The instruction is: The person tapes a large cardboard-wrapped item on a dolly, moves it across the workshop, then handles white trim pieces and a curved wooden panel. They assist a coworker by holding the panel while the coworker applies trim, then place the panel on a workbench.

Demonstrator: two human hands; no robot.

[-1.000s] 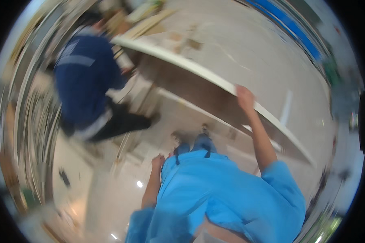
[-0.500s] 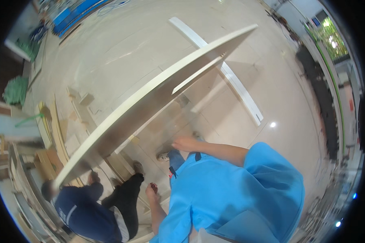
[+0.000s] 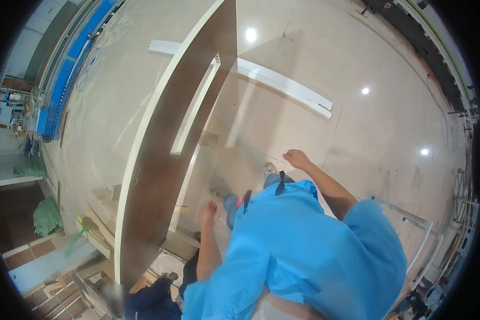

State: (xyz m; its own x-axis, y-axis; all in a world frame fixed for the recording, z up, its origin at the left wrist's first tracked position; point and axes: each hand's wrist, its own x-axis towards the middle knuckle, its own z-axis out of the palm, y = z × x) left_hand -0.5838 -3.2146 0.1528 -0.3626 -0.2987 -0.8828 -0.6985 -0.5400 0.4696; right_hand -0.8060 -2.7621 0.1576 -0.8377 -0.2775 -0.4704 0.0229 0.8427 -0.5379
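Observation:
A large dark brown panel (image 3: 152, 181) with a pale edge and a long narrow slot stands on edge left of me. Beneath its far end a white strip (image 3: 288, 88) lies across the floor. My left hand (image 3: 209, 212) hangs just right of the panel's near part, holding nothing, its fingers apart. Farther right, over the floor tiles, my right hand (image 3: 297, 159) is empty too, its fingers loosely bent. Neither hand touches the panel. A co-worker in dark blue clothing (image 3: 152, 304) is at the panel's near end; the co-worker's hands cannot be made out.
Wooden boards and offcuts (image 3: 98, 232) lie left of the panel, near a green bundle (image 3: 48, 216). A long blue machine (image 3: 72, 66) stands at the far left. To the right, a metal frame (image 3: 410, 218) is near the floor's edge.
My view has turned, and the panel now looks steeper and farther left. My right hand has moved out from in front of my body; my left hand's fingers have opened.

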